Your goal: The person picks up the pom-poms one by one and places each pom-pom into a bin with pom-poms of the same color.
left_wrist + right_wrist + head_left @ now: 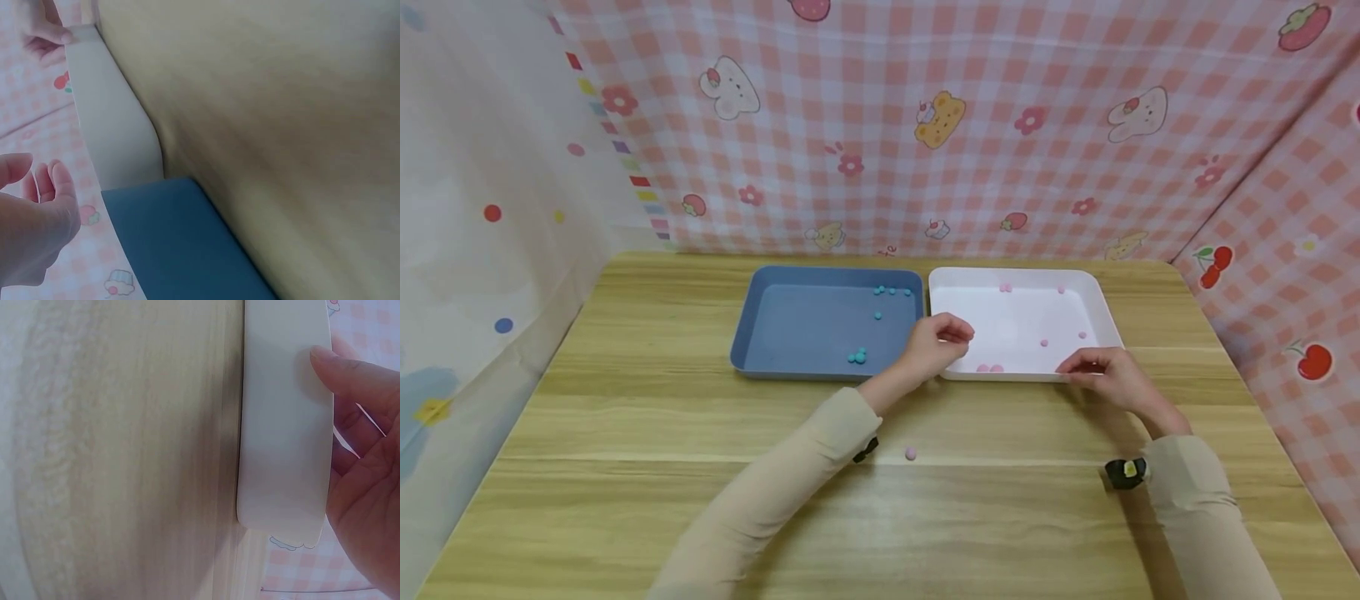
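Your left hand (938, 340) hovers over the seam between the 2 trays, fingers curled with the tips drawn together; whether they pinch anything cannot be told. Your right hand (1108, 375) grips the near rim of the white tray (1093, 287), thumb on the outer wall. The white tray holds 6 pink balls (990, 367). The blue tray (760, 304), touching it on the left, holds about 9 teal balls (857, 357). 1 pink ball (911, 453) lies on the wooden table (625, 433) near your left forearm.
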Demonstrator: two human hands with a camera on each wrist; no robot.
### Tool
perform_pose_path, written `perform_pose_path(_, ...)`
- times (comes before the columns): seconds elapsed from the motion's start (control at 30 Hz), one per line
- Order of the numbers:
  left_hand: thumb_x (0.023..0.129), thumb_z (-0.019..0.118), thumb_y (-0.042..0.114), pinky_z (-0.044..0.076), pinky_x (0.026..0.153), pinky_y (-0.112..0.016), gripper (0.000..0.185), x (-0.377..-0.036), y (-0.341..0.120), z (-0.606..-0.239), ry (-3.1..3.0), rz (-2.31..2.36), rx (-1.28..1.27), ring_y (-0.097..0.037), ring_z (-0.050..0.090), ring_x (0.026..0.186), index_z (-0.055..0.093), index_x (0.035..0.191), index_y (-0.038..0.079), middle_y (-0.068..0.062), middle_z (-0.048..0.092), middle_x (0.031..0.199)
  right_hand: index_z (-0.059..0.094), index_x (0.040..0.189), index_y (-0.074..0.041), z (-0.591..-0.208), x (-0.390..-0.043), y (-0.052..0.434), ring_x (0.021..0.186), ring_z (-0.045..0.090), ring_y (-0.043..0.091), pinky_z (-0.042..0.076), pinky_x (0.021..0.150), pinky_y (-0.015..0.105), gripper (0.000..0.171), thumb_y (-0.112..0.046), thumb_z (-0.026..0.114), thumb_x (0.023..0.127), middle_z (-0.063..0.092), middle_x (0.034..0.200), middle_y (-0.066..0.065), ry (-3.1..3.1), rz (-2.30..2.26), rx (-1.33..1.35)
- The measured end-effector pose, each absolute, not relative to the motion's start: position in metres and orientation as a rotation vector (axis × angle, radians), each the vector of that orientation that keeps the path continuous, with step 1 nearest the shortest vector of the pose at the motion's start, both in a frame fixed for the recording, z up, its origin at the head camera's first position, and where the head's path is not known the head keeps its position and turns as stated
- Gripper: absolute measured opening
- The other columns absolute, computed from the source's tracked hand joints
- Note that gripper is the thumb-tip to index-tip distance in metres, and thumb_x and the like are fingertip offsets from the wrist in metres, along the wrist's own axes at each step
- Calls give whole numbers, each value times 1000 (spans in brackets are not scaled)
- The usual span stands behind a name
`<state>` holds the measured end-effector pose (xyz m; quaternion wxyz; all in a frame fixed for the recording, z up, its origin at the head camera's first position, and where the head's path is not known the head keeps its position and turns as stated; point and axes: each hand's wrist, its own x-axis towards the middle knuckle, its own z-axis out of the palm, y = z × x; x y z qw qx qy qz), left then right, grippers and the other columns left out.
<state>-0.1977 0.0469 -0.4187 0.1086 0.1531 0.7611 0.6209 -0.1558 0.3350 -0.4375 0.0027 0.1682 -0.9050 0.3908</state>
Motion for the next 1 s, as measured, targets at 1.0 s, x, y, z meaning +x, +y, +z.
perform_pose_path(1.0,73,61,-17,50,75,-24,27,-120,-20,-450,2107,1521,600,-19,58,84,60,99,-7,-15,62,92,69,81,1,-433,-154,334,68,53,2,45,59,16,6,6,69,79,65,77,5,-2863,1267,482)
